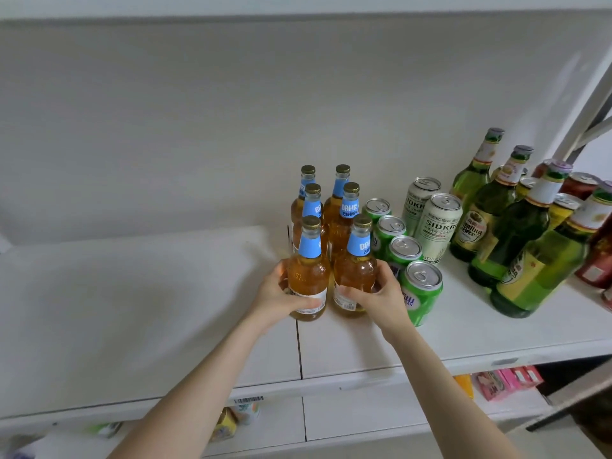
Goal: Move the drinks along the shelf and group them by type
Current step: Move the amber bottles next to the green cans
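Observation:
Several amber bottles with blue neck labels stand in two rows on the white shelf. My left hand grips the front left amber bottle low on its body. My right hand grips the front right amber bottle the same way. Both bottles stand upright on the shelf. Right of them runs a line of green cans, with two pale SIDKR cans behind. Further right stand several green beer bottles and red cans.
The shelf's left half is bare white board up to the back wall. A seam splits the shelf under the front bottles. A slanted shelf post rises at the far right. Below, a lower shelf holds pink packets and small cartons.

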Motion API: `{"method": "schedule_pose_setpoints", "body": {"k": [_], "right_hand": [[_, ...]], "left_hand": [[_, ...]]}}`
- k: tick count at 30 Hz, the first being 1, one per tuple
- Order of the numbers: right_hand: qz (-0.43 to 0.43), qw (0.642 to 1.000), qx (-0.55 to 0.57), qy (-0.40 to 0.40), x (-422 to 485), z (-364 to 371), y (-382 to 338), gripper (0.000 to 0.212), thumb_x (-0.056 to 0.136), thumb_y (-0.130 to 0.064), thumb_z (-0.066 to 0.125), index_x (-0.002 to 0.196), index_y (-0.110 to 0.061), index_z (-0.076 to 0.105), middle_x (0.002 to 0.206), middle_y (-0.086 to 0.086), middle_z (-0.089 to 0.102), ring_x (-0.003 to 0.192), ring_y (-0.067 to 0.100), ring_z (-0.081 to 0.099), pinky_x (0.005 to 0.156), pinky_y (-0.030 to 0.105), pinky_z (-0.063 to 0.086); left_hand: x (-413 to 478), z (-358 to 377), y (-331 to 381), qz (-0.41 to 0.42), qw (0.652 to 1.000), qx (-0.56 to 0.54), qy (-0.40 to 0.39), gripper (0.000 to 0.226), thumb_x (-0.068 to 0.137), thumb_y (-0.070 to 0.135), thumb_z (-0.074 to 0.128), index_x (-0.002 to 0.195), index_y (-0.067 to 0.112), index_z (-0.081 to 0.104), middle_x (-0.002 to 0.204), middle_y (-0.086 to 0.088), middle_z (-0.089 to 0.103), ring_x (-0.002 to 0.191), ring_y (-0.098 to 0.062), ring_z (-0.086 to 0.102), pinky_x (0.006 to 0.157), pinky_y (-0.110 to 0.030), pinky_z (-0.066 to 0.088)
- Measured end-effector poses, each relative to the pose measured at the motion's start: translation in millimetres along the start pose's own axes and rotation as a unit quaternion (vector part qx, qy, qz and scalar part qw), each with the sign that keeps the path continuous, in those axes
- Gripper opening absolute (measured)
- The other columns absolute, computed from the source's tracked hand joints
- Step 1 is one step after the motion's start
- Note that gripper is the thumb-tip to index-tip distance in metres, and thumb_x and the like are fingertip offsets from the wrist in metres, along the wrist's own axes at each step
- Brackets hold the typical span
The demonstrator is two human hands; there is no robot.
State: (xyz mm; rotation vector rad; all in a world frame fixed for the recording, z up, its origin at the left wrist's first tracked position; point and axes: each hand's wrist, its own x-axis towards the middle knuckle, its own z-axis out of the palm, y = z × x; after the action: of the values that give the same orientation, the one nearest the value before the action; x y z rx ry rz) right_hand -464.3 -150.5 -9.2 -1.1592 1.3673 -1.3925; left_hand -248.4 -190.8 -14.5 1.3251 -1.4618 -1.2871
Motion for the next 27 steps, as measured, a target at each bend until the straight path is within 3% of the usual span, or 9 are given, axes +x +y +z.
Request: {"method": "schedule_pose_setpoints", "body": {"k": [5, 9, 12, 16, 20, 27], "right_hand": [[0.011, 1.000, 0.013, -0.019, -5, -2, 0, 0.071, 0.066, -0.011, 0.092, 0.126, -0.022, 0.055, 0.110, -0.014, 0.072, 0.101, 0.003, 0.068, 0.080, 0.017, 0.055], [-0.013, 1.000, 0.013, 0.004, -20, -3, 8, 0.077, 0.070, -0.013, 0.089, 0.137, -0.021, 0.051, 0.127, -0.006, 0.066, 0.113, 0.009, 0.064, 0.095, 0.026, 0.054], [-0.038, 0.998, 0.023, 0.036, -28, 0, 16, 0.071, 0.076, -0.008, 0.084, 0.138, -0.018, 0.052, 0.131, -0.002, 0.064, 0.116, 0.014, 0.064, 0.095, 0.027, 0.053], [-0.052, 0.996, 0.023, 0.065, -27, 7, 21, 0.061, 0.081, -0.004, 0.079, 0.135, -0.017, 0.054, 0.130, 0.000, 0.065, 0.117, 0.016, 0.063, 0.100, 0.033, 0.052], [-0.051, 0.996, 0.034, 0.072, -21, 10, 21, 0.058, 0.082, -0.004, 0.078, 0.134, -0.015, 0.056, 0.128, -0.001, 0.065, 0.116, 0.013, 0.063, 0.100, 0.030, 0.052], [-0.048, 0.995, 0.057, 0.065, -11, 11, 18, 0.056, 0.084, -0.001, 0.075, 0.134, -0.013, 0.054, 0.128, 0.002, 0.066, 0.118, 0.016, 0.063, 0.101, 0.033, 0.052]], "left_hand": [[-2, 2, 2, -0.009, 1.000, 0.004, 0.001, 0.081, 0.036, 0.041, 0.097, 0.102, 0.064, 0.057, 0.107, 0.024, 0.072, 0.099, 0.000, 0.069, 0.085, -0.030, 0.058], [-10, -1, -4, -0.013, 0.999, -0.028, 0.015, 0.093, 0.037, 0.038, 0.099, 0.120, 0.045, 0.055, 0.113, 0.020, 0.071, 0.103, 0.000, 0.068, 0.080, -0.020, 0.056], [-20, 0, -14, -0.007, 0.999, -0.027, 0.045, 0.072, 0.053, 0.028, 0.097, 0.114, 0.039, 0.060, 0.107, 0.021, 0.073, 0.099, 0.004, 0.068, 0.072, -0.009, 0.052], [-23, 8, -20, 0.012, 0.997, -0.019, 0.076, 0.060, 0.067, 0.016, 0.091, 0.115, 0.036, 0.061, 0.102, 0.021, 0.074, 0.095, 0.005, 0.069, 0.072, -0.009, 0.052], [-16, 13, -18, 0.021, 0.997, -0.014, 0.078, 0.065, 0.068, 0.013, 0.090, 0.124, 0.025, 0.060, 0.109, 0.012, 0.073, 0.095, 0.003, 0.069, 0.075, -0.012, 0.053], [-3, 15, -15, 0.021, 0.997, -0.008, 0.080, 0.060, 0.070, 0.010, 0.089, 0.119, 0.028, 0.059, 0.106, 0.015, 0.071, 0.092, 0.008, 0.068, 0.072, -0.009, 0.052]]}}
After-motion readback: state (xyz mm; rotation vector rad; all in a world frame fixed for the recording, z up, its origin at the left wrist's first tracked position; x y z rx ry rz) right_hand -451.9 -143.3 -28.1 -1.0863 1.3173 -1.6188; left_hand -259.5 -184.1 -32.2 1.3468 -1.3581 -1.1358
